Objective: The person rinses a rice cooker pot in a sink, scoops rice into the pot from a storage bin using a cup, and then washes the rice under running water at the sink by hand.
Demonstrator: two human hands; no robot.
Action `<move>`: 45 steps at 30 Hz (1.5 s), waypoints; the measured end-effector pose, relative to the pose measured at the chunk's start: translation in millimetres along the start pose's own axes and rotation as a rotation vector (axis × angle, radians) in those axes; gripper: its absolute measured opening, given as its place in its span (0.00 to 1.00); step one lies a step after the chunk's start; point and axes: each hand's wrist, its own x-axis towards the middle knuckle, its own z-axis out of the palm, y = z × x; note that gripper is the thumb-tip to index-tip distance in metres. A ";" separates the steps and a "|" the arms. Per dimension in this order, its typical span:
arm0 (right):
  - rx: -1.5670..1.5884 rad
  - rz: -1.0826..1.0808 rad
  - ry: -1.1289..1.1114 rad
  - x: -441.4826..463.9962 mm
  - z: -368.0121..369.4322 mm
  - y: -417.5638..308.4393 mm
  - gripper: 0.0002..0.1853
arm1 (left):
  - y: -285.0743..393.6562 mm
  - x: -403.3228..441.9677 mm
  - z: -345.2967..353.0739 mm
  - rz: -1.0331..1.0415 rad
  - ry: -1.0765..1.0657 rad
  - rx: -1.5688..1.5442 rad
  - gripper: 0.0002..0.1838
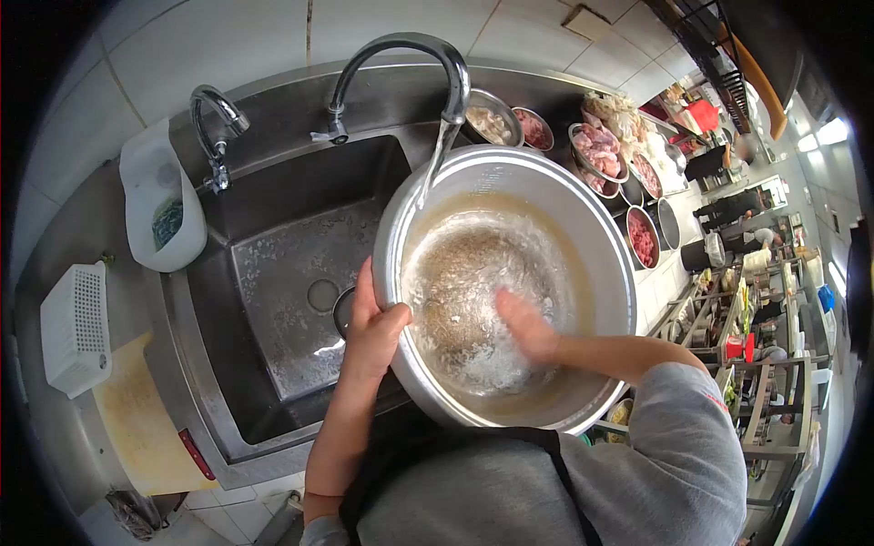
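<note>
My left hand (pixel 370 338) grips the large round silver metal pot (pixel 608 264) by its rim, beside the dark steel sink (pixel 282 291). Right hand (pixel 528 329) blurred in cloudy water (pixel 451 273); finger closure unclear. Curved chrome faucet (pixel 455 82) running. Probably mid-stir; next swirl calls for steady bracing.

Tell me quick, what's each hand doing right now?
Left hand: holding the big pot by its rim.
Right hand: inside the pot, too blurred to tell open or closed.

There's room for you over the sink (pixel 273 273), left of the pot (pixel 596 246)! At its far rim, the tall faucet (pixel 458 77) (water (pixel 438 155) running) blocks you.
</note>
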 end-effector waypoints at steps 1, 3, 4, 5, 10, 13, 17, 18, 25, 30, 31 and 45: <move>-0.016 -0.108 -0.021 2.5 -1.9 -22.3 0.34 | -0.7 -0.3 0.0 -0.012 -0.010 0.002 0.40; -0.043 -0.337 -0.056 17.0 -13.3 -65.7 0.34 | 3.9 -0.2 -1.6 -0.027 -0.021 0.016 0.40; -0.007 -0.277 -0.095 29.9 -9.1 -61.1 0.33 | 7.5 -0.4 -3.0 -0.030 -0.018 0.031 0.40; 0.190 -0.007 -0.165 43.6 -15.7 -42.5 0.32 | 10.3 -0.8 -3.2 -0.034 -0.019 0.042 0.40; -0.109 0.045 -0.128 5.3 -4.8 -10.4 0.30 | 5.3 -0.3 -1.9 0.032 0.031 0.035 0.40; -0.095 -0.393 -0.109 12.2 3.2 -67.9 0.30 | 3.3 3.3 -4.2 -0.030 0.012 0.049 0.39; -0.127 0.042 -0.435 77.1 -40.5 -75.6 0.31 | 5.3 3.6 -1.4 0.000 0.008 0.004 0.39; -0.144 0.081 -0.429 76.8 -39.8 -69.6 0.31 | 5.3 3.2 -2.4 0.004 0.012 0.025 0.39; -0.033 -0.530 -0.052 33.5 1.2 -103.5 0.28 | 3.7 2.3 -1.9 -0.009 0.057 0.028 0.38; -0.004 0.361 -0.238 154.1 -51.0 -69.7 0.19 | -3.6 -39.6 21.7 0.058 0.105 0.059 0.37; -0.085 0.312 0.045 158.2 -36.8 -40.6 0.18 | -22.1 -57.4 27.9 0.136 0.137 0.078 0.36; 0.005 -0.001 0.337 138.2 46.1 -82.1 0.14 | 3.2 113.4 -4.1 -0.152 -0.277 0.399 0.26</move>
